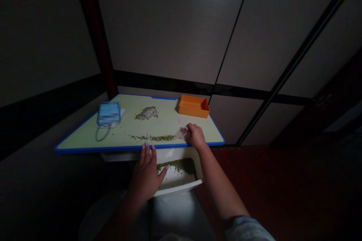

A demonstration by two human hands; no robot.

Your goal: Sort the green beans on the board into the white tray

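My right hand [195,135] is closed on a thin, see-through plastic piece [181,134] near the table's front right; its exact kind is unclear. Beside that piece, a loose row of small green beans [158,138] runs along the front of the pale yellow-green tabletop [93,135]. My left hand [147,177] is open, fingertips at the blue front edge and thumb out over a white drawer [179,189]. Inside this pulled-out drawer lie many more green beans [185,165]. Farther back on the table is a pile of mixed green and whitish grains [148,113].
An orange open box [193,110] stands at the table's back right. On the left is a device with a blurred blue screen [109,113], a white block and a looped cable [102,135]. Panelled walls or doors [169,26] rise directly behind the table.
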